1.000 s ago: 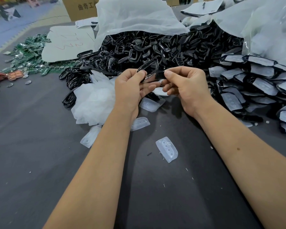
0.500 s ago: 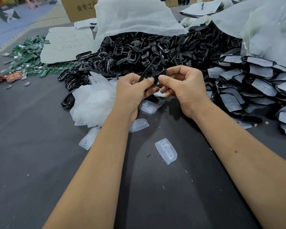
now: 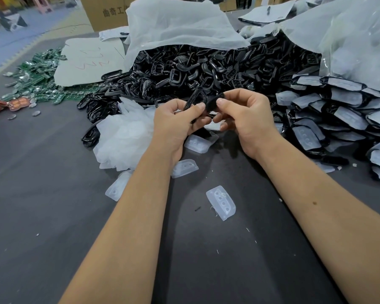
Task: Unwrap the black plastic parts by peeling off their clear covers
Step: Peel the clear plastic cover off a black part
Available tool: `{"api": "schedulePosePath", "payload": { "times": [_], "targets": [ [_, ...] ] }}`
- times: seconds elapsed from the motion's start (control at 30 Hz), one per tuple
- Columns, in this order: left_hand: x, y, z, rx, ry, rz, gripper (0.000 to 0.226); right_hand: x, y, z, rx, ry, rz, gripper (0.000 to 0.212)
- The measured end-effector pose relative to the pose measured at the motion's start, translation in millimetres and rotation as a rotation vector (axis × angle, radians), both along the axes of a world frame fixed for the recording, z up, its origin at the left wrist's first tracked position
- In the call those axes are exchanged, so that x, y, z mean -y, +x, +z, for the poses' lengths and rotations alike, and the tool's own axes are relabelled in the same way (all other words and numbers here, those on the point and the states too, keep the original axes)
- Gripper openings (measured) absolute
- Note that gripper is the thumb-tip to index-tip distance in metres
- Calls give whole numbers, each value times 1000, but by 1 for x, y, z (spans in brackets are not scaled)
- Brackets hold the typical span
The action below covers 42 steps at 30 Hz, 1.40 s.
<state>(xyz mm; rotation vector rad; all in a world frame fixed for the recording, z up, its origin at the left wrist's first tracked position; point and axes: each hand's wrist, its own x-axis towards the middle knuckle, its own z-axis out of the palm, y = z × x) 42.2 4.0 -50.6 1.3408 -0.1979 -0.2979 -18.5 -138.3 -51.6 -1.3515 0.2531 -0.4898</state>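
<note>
Left hand (image 3: 176,123): thumb and fingers pinch a black ring (image 3: 195,98), held up over the table (image 3: 42,216).
Right hand (image 3: 244,119): fingers curl and pinch a small black piece (image 3: 213,103) that touches the ring.
Black pile (image 3: 206,69): lots of bare black parts, just behind the hands.
Wrapped parts (image 3: 342,113): stacked on the right, clear covers on them.
Loose covers: one (image 3: 221,202) lies between the arms, more sit under the hands.
White heap (image 3: 123,137): soft clear plastic, beside the left hand.
Green boards (image 3: 35,77): far left.
Box (image 3: 105,12): at the back.
</note>
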Motion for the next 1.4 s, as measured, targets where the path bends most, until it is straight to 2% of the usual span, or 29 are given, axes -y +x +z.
{"api": "schedulePosePath", "payload": {
  "times": [0.1, 0.23, 0.33, 0.43, 0.57, 0.67, 0.83, 1.07, 1.3, 1.4],
  "targets": [
    [3, -3, -1, 31, -11, 31, 12, 1, 1, -2, 20, 30, -75, 12],
    [4, -3, -3, 58, -14, 31, 18, 1, 2, -3, 37, 10, -159, 13],
    [4, 1, -3, 6, -29, 37, 16, 1, 3, -3, 36, 9, -202, 12],
    [5, 3, -1, -56, -87, 26, 30, 0, 3, -4, 33, 4, -213, 10],
    [4, 4, -2, -76, -96, -1, 39, -1, 1, -4, 49, -115, -169, 10],
    [4, 3, -3, -11, -42, -42, 32, -3, 0, -5, 64, -230, -114, 9],
    [4, -1, -4, 78, 24, -86, 42, -4, 2, -9, 35, -377, -137, 7],
    [4, 1, -4, 73, 10, -68, 33, -4, 4, -10, -14, -489, -195, 11],
    [4, 0, -4, 86, 4, -77, 34, -7, 2, -7, -40, -644, -247, 16],
    [3, 0, -4, 85, -7, -87, 35, -6, 1, -6, -40, -640, -236, 18]
  ]
}}
